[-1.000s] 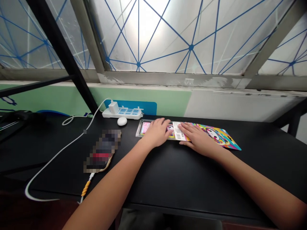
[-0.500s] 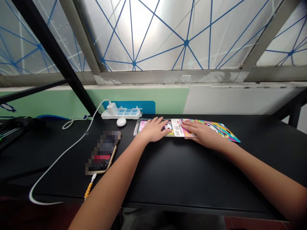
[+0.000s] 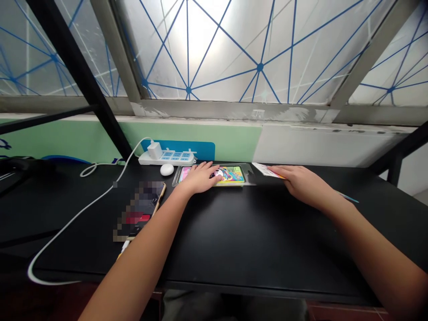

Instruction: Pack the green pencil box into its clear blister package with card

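Observation:
A colourful printed pencil box [image 3: 235,174] lies in a clear plastic tray [image 3: 248,176] near the back of the desk. My left hand [image 3: 201,179] rests flat on its left part, fingers spread. To the right, my right hand [image 3: 306,185] pinches a thin packaging card [image 3: 266,170], seen nearly edge-on, with a white label side and an orange edge. The card is apart from the tray. Most of it is hidden by my right hand; a bluish tip shows beyond the wrist.
A white power strip [image 3: 177,157] with a plugged-in charger [image 3: 154,150] sits against the wall. A small white rounded case [image 3: 166,170] is in front of it. A phone [image 3: 142,209], partly blurred out, lies left of my forearm. A white cable [image 3: 90,209] loops across the black desk [image 3: 234,240].
My right hand has moved right with the packaging card, which has come away from over the pencil box and tilted up. My left hand stays on the box, which now shows uncovered.

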Action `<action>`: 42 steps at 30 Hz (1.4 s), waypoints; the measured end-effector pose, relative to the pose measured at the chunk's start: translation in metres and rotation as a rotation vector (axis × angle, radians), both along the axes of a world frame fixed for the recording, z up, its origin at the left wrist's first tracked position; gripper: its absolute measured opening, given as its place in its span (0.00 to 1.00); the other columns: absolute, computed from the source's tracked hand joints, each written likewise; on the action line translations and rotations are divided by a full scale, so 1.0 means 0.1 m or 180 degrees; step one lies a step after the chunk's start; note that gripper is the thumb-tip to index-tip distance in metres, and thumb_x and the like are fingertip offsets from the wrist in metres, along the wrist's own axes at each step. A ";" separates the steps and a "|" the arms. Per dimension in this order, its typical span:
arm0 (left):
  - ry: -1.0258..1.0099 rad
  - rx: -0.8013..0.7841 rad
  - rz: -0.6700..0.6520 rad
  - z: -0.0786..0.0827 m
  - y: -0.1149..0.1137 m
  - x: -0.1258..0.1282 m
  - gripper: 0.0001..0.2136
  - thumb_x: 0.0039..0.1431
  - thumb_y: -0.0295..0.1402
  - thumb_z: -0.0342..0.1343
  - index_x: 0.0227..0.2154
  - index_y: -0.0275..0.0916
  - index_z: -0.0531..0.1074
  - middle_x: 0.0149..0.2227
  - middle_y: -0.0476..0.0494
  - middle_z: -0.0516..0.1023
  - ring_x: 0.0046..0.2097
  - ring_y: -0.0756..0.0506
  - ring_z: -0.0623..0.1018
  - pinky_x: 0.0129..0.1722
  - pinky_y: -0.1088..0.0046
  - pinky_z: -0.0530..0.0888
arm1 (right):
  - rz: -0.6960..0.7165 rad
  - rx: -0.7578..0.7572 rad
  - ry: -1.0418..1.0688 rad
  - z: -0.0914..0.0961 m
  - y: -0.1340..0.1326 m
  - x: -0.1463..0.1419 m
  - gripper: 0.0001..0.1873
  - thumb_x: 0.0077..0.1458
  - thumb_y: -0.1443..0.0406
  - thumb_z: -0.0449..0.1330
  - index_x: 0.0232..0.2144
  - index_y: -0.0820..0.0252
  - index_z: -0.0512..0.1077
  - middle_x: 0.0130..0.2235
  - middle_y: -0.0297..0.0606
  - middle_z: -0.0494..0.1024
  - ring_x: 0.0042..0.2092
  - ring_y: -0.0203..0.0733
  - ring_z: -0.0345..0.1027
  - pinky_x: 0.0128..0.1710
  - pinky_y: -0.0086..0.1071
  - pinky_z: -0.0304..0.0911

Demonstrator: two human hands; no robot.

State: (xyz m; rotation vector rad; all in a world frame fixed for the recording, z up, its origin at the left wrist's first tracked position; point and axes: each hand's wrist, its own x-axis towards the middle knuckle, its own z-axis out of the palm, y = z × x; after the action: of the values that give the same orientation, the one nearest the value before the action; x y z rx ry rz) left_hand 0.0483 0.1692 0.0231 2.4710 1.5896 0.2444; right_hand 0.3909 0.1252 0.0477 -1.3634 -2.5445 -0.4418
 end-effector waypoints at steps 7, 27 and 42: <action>-0.0344 0.0891 0.0174 -0.11 -0.03 0.14 0.20 0.70 0.40 0.44 0.57 0.38 0.70 0.63 0.37 0.69 0.65 0.40 0.65 0.64 0.60 0.61 | 0.1068 -0.0213 -0.0389 -0.27 -0.81 -1.04 0.24 0.63 0.68 0.49 0.59 0.61 0.70 0.61 0.50 0.72 0.60 0.58 0.67 0.57 0.54 0.62; -0.0969 0.0588 -0.0416 -0.09 -0.14 0.32 0.18 0.68 0.30 0.41 0.52 0.41 0.74 0.56 0.45 0.77 0.58 0.45 0.73 0.60 0.67 0.68 | 0.1742 -0.0177 0.0802 -0.41 -0.33 -1.49 0.18 0.68 0.62 0.48 0.32 0.56 0.76 0.34 0.39 0.80 0.38 0.45 0.72 0.43 0.42 0.62; -0.1053 0.0593 0.0370 0.03 -0.05 0.10 0.11 0.65 0.34 0.50 0.43 0.41 0.76 0.47 0.42 0.79 0.48 0.41 0.77 0.49 0.64 0.72 | 0.0091 -0.1148 0.0602 -0.27 0.63 -0.64 0.38 0.55 0.39 0.53 0.56 0.57 0.70 0.54 0.51 0.72 0.56 0.63 0.64 0.54 0.55 0.62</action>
State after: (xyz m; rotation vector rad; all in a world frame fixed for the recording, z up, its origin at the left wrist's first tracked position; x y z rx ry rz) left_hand 0.0579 0.1643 0.0260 2.3112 1.6275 0.8071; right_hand 0.3269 0.1885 0.0205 -1.4000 -2.5625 0.1559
